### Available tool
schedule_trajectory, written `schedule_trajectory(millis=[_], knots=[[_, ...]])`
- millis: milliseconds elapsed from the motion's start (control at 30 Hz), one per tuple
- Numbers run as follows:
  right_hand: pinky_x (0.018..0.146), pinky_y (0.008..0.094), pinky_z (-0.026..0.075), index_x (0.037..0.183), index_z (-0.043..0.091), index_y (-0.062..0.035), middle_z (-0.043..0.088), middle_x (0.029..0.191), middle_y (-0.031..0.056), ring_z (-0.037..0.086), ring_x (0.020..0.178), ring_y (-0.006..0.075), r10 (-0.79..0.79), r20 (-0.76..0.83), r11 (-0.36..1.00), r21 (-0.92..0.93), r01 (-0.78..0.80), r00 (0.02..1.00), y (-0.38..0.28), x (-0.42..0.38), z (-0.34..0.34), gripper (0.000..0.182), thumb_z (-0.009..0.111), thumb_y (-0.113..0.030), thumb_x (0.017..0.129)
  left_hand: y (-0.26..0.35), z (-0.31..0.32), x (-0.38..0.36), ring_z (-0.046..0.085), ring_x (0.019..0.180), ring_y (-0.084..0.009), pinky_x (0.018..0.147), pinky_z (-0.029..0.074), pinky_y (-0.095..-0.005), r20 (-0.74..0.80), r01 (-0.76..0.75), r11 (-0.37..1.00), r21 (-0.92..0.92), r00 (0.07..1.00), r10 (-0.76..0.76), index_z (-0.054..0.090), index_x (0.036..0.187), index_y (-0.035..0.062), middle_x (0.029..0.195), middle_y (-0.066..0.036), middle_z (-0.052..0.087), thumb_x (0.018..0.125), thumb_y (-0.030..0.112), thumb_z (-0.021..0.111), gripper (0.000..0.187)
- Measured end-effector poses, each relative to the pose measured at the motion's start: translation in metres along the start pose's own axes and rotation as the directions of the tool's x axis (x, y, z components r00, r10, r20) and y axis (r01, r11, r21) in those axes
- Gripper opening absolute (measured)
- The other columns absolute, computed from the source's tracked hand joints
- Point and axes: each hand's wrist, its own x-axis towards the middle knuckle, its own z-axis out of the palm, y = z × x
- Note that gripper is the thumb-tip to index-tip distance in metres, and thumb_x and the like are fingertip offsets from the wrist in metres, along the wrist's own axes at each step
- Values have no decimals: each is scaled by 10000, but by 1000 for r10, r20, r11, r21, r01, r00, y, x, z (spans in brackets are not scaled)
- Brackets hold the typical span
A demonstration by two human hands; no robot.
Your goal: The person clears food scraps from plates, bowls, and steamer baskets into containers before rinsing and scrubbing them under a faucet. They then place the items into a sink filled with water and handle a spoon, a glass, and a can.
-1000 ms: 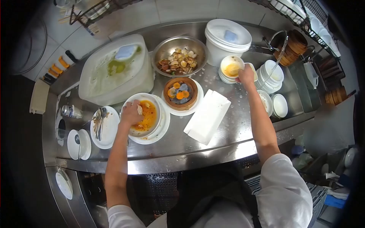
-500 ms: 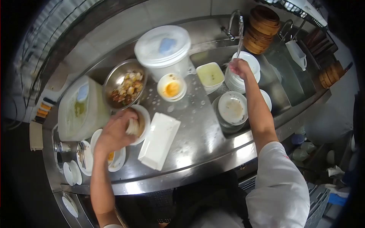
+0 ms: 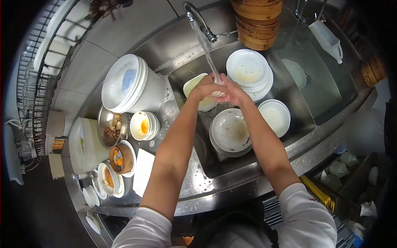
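Observation:
My left hand point(image 3: 203, 89) and my right hand point(image 3: 233, 91) meet under the running tap point(image 3: 200, 21), fingers closed around a small white thing point(image 3: 218, 87). Water falls straight onto it; its kind I cannot tell, as fingers cover most of it. Below my left wrist, a square tub point(image 3: 191, 86) of yellowish liquid is partly hidden. Close to my right hand rises a stack of white plates point(image 3: 247, 68), the top one stained. Nearer to me in the sink lies a soiled white bowl point(image 3: 229, 129), and beside my right forearm another white bowl point(image 3: 274, 117).
Bamboo steamers point(image 3: 257, 31) stand behind the sink, with a water-filled basin point(image 3: 326, 91) to the right. On the left counter are a lidded bucket point(image 3: 155, 89), a metal bowl of scraps point(image 3: 111, 128), stacked cups point(image 3: 154, 125), a small steamer point(image 3: 123, 159) and a white rectangular plate point(image 3: 143, 169).
My left hand has left the dishes on the counter, carrying the white thing to the tap. My right hand has come off the plate stack to join it. The view has swung toward the sink.

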Motion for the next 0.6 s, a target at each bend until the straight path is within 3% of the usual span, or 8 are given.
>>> schedule_trajectory(millis=[67, 100, 167, 233, 367, 400, 500, 600], knots=[[672, 340, 563, 1294, 463, -180, 613, 1045, 135, 644, 822, 237, 94, -6, 994, -45, -95, 996, 10, 14, -10, 487, 318, -517, 973, -9, -9, -5, 629, 899, -190, 657, 558, -323, 33, 119, 970, -210, 993, -114, 514, 1163, 91, 1002, -77, 621, 696, 169, 753, 530], [690, 348, 561, 1276, 468, -147, 611, 1053, 127, 640, 830, 234, 95, -12, 995, 21, -95, 995, 12, 11, -8, 495, 323, -512, 973, -16, -15, -7, 627, 911, -188, 679, 565, -325, 57, 177, 935, -306, 984, -168, 500, 1172, 93, 1005, -82, 620, 713, 132, 739, 519], [726, 365, 555, 1238, 478, -82, 607, 1070, 109, 630, 844, 228, 84, -30, 986, 147, -79, 996, 13, 3, -3, 518, 334, -503, 973, -29, -20, -8, 626, 933, -194, 680, 565, -315, 41, 144, 901, -409, 989, -139, 495, 1188, 119, 1052, -70, 603, 765, 119, 703, 471], [740, 372, 553, 1238, 483, -103, 589, 1104, 106, 619, 901, 227, 44, -58, 999, 17, -43, 997, 13, 2, 2, 517, 352, -520, 962, -30, -4, -17, 626, 940, -200, 688, 565, -324, 41, 101, 838, -536, 995, -94, 492, 1189, 128, 1075, -69, 591, 785, 130, 693, 451], [672, 374, 566, 1237, 465, -88, 574, 1104, 132, 632, 880, 251, 4, -29, 986, -165, -8, 1000, 4, -10, 6, 479, 417, -466, 947, -51, 19, -12, 621, 966, -231, 732, 562, -353, 9, 56, 864, -500, 998, -59, 453, 1259, 142, 1100, -88, 570, 833, 125, 639, 465], [676, 377, 567, 1236, 465, -93, 569, 1112, 133, 630, 886, 253, 2, -73, 991, -134, -12, 997, 9, -5, 0, 467, 418, -453, 942, -44, 25, -17, 609, 998, -238, 750, 559, -370, -5, 57, 827, -559, 997, -72, 443, 1275, 139, 1114, -98, 570, 837, 127, 631, 477], [688, 382, 571, 1241, 460, -109, 552, 1136, 138, 626, 903, 259, 26, -169, 998, -59, -37, 985, 23, 3, -20, 437, 409, -410, 929, -46, 37, -20, 593, 1028, -270, 796, 547, -411, 40, -9, 590, -807, 997, 70, 451, 1255, 108, 1130, -106, 568, 862, 204, 595, 430], [709, 395, 569, 1257, 445, -114, 541, 1153, 140, 618, 928, 267, 50, -164, 999, -6, -52, 985, 21, -8, -24, 432, 389, -377, 919, -39, 47, -25, 579, 1053, -295, 836, 526, -473, -20, -57, 526, -849, 997, 76, 454, 1252, 87, 1157, -114, 567, 897, 285, 523, 413]])
